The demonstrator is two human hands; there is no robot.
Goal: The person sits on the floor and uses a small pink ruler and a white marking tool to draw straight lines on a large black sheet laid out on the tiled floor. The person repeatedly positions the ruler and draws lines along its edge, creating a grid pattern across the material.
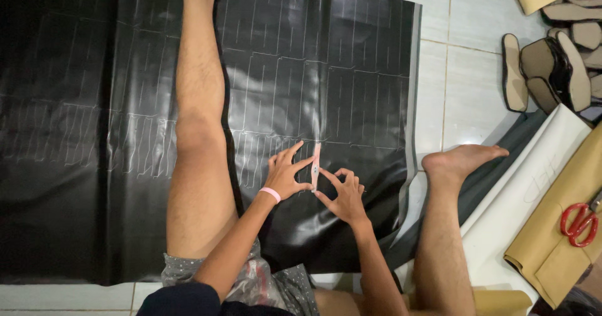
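A pale tiled floor (pixel 461 71) carries a wide sheet of glossy black material (pixel 313 59), its surface covered with rows of thin traced outlines. A person sits on the floor with one bare leg (pixel 197 140) stretched up across the sheet and the other leg bent just off the sheet's right edge, the foot (pixel 464 159) resting on the tiles.

Near the lower right part of the sheet, both hands meet at a narrow pink template strip (pixel 316 165) that lies upright on the black surface. The left hand (pixel 285 177), with a pink wristband (pixel 270 194), has its fingers spread, thumb and forefinger touching the strip's left edge. The right hand (pixel 342 197) also has its fingers fanned out, fingertips pressing the strip's lower right side. Neither hand lifts the strip; it lies flat against the sheet.

Well right of the sheet, red-handled scissors (pixel 579 223) lie on a tan folded sheet of paper (pixel 558 253), beside a white sheet of paper (pixel 527 197). Above these, far right of the sheet's top corner, a pile of tan and dark sandal soles (pixel 552 65) lies on the tiles. Whether any package bears a label cannot be told.
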